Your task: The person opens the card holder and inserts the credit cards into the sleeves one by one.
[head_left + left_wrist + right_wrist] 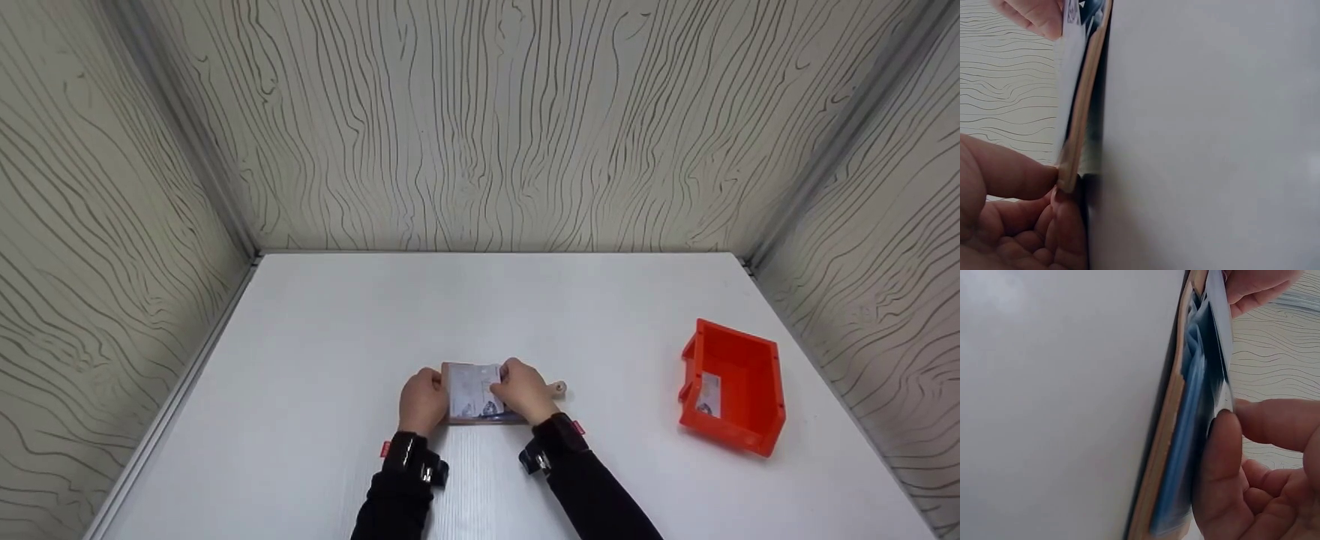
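A flat tan board-like piece lies on the table in the head view, a short knob with a hole sticking out at its right. On top is a printed white sheet, with folded blue plastic between sheet and board in the right wrist view. My left hand pinches the board's left edge between thumb and finger. With thumb and forefinger, my right hand pinches the right edge of the sheet, which stands slightly off the layers below.
To the right on the white table stands a red-orange plastic bin with a printed card at its left side. Wood-grain patterned panels rise at the back and both sides.
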A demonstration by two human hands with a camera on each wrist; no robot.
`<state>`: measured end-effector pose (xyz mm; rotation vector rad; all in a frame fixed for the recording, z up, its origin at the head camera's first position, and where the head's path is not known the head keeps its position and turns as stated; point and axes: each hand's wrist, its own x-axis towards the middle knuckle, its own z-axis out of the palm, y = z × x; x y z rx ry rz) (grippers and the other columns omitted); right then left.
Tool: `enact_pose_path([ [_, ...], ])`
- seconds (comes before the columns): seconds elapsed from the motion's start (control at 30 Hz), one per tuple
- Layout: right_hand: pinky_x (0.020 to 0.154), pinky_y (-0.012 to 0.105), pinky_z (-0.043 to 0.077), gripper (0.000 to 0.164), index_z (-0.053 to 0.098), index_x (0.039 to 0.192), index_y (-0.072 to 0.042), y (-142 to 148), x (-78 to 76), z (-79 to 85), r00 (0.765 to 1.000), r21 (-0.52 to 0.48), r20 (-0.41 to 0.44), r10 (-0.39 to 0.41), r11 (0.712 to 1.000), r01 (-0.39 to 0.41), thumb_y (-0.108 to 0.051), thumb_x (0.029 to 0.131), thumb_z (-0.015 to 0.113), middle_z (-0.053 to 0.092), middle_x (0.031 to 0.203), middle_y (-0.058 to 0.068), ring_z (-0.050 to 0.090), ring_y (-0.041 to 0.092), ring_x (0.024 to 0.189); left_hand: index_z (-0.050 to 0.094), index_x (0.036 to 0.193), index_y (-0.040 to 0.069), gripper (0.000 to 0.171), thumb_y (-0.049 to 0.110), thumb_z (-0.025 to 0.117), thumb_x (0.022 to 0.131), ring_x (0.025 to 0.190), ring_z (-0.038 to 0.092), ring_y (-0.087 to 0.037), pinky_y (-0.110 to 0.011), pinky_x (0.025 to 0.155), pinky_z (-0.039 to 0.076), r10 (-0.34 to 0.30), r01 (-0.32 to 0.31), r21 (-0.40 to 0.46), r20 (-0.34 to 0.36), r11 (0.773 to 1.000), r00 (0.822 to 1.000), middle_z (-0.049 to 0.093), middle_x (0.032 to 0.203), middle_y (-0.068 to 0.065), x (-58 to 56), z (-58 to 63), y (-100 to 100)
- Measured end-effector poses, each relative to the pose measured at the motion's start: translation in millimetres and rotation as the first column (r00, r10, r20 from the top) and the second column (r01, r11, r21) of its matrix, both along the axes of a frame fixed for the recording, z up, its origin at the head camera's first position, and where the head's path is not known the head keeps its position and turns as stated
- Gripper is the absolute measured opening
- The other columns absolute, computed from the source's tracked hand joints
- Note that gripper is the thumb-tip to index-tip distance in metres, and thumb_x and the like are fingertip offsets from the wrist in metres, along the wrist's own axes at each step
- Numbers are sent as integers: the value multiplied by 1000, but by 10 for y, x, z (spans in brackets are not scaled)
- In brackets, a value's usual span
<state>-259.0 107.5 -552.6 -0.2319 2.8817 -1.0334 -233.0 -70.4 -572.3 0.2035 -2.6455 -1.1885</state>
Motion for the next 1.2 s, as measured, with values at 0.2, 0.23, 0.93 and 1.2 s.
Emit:
enact_pose_path([
  [0.2,69,37,46,18,58,89,-1,-23,-4,10,1000,24,-11,14,1000,-13,-9,81,71,57,74,4,52,19,69,67,87,-3,10,-2,57,85,76,62,-30,-44,73,50,-4,3,-9,-15,1000,1000,65,79,-13,-2,-3,-5],
  [0.23,70,37,46,18,58,89,-1,-29,-3,14,1000,28,-10,13,1000,-13,-10,81,71,57,74,4,53,20,70,67,86,-3,10,-1,57,86,75,62,-30,-44,73,50,-4,3,-10,-15,1000,1000,65,79,-13,-4,-5,-5],
  [0.93,84,47,49,30,64,105,6,-85,27,26,1000,42,-6,25,999,-25,-10,81,69,67,96,19,61,31,88,65,84,-2,9,0,56,85,73,61,-30,-44,71,49,6,-7,-24,-20,1000,1000,64,77,-13,8,0,2],
  [1.2,90,50,46,28,65,103,6,-117,59,24,997,29,-51,51,998,-50,-11,81,69,68,94,19,58,41,101,66,89,-4,13,-1,54,86,79,63,-32,-46,75,50,2,-3,5,18,1000,1000,66,83,-16,-17,-35,-2],
])
